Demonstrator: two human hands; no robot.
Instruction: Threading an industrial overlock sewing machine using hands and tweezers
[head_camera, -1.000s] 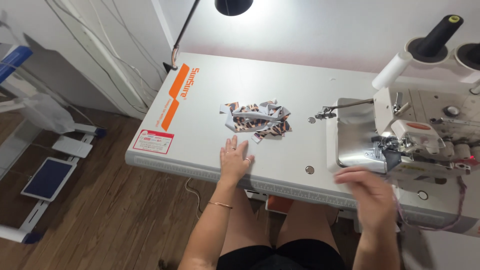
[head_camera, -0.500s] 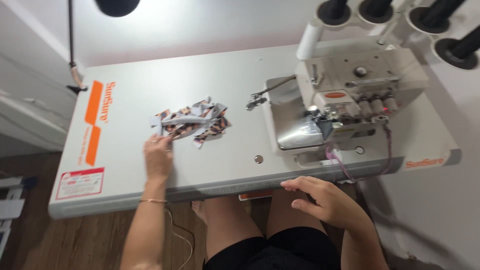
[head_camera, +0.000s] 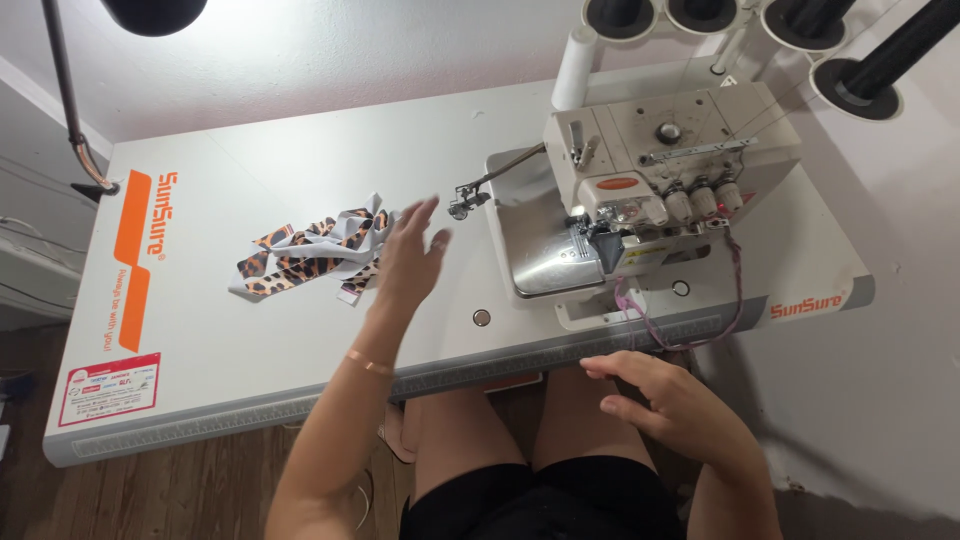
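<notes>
Two open hands near fabric strips

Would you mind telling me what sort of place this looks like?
Probably a small sewing workshop: an industrial overlock machine on a white work table, thread cones behind it, and leopard-print fabric pieces.

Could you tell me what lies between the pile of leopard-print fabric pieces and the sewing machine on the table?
In the head view, the left hand hovers between the fabric pieces and the sewing machine, fingers spread, overlapping the pile's right edge. Beyond it, only bare white table.
</notes>
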